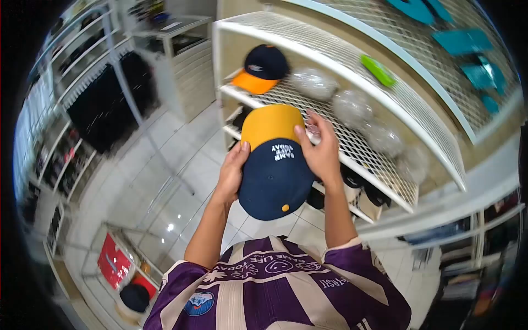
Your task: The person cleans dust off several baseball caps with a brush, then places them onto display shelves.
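A navy cap [275, 179] with a yellow brim and white lettering is between my two hands, its brim pointing away from me toward the shelf. My left hand [234, 169] grips the cap's left side, thumb on top near the brim. At the right side, my right hand [320, 146] holds the cap with its thumb near the brim's edge and its other fingers partly raised. Beyond the brim, a black cap with an orange brim [258, 70] sits on the white mesh shelf [324, 118].
Several plastic-wrapped round bundles [352, 108] line the shelf. A green object [378, 70] lies on the upper shelf. Dark clothes [113, 99] hang at the left. A basket with red packets [114, 263] and a black cap [135, 297] stands at lower left.
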Demonstrator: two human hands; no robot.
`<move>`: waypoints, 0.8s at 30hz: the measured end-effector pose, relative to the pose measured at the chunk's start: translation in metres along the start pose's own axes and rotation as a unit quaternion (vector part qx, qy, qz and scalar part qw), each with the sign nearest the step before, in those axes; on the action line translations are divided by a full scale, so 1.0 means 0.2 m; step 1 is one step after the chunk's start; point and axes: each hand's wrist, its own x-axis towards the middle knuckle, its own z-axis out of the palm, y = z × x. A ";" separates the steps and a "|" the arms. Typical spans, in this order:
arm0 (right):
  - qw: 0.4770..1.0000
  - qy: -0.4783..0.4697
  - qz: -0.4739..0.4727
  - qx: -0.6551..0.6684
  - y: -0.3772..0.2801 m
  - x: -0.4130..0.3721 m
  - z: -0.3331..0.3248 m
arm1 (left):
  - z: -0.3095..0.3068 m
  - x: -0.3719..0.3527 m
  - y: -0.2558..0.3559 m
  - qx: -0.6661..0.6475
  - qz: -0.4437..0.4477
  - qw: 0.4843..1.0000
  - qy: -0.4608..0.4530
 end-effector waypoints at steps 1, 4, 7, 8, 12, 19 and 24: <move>0.993 0.058 -0.076 -0.075 -0.07 0.08 -0.11 | 0.09 0.05 0.02 -0.006 -0.001 1.000 -0.014; 0.941 0.171 -0.185 -0.225 -0.16 0.29 -0.34 | 0.25 0.20 0.03 -0.017 0.018 0.995 -0.101; 0.878 0.229 -0.246 -0.340 -0.14 0.53 -0.51 | 0.40 0.27 0.06 -0.013 -0.009 0.995 -0.100; 0.877 0.234 -0.246 -0.339 -0.11 0.60 -0.54 | 0.43 0.28 0.05 -0.030 -0.010 0.996 -0.084; 0.869 0.166 -0.171 -0.434 0.05 0.86 -0.59 | 0.40 0.21 0.08 -0.013 0.010 0.994 -0.112; 0.969 0.034 -0.206 -0.134 -0.31 0.50 -0.32 | 0.06 -0.11 0.10 0.022 0.012 0.998 0.057; 0.896 -0.339 -0.271 0.092 -0.32 -0.10 0.29 | -0.12 -0.39 0.04 -0.029 0.061 0.986 0.151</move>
